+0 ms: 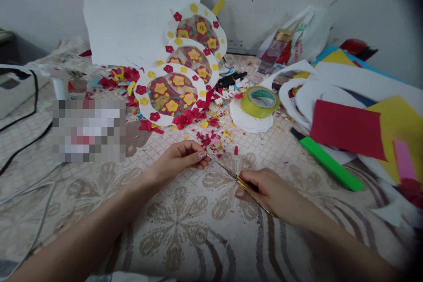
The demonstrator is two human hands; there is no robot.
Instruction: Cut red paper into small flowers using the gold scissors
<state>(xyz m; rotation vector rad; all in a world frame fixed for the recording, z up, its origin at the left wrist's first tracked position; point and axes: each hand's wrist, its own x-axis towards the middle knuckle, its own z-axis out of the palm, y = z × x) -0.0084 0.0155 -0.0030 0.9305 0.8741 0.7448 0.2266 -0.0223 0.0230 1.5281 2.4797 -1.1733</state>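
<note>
My left hand (185,157) is closed, with thumb and fingertips pinched at the tip of a pair of small scissors. Whatever lies between those fingertips is too small to make out. My right hand (264,191) grips the gold-handled scissors (243,183), whose thin silver blades point up and left to the left fingertips. Just beyond the hands, red, pink and yellow paper scraps (211,139) are scattered on the patterned tablecloth (178,224). Three white paper rings with clear middles stand behind, overlapping; the front ring (142,103) carries red and yellow paper flowers.
A roll of yellow tape (259,102) lies on a white paper disc (249,123). To the right are a green cutter knife (332,163), a red paper sheet (348,128) and yellow paper (395,116). A bottle (276,53) stands behind. Cables (36,97) run at left.
</note>
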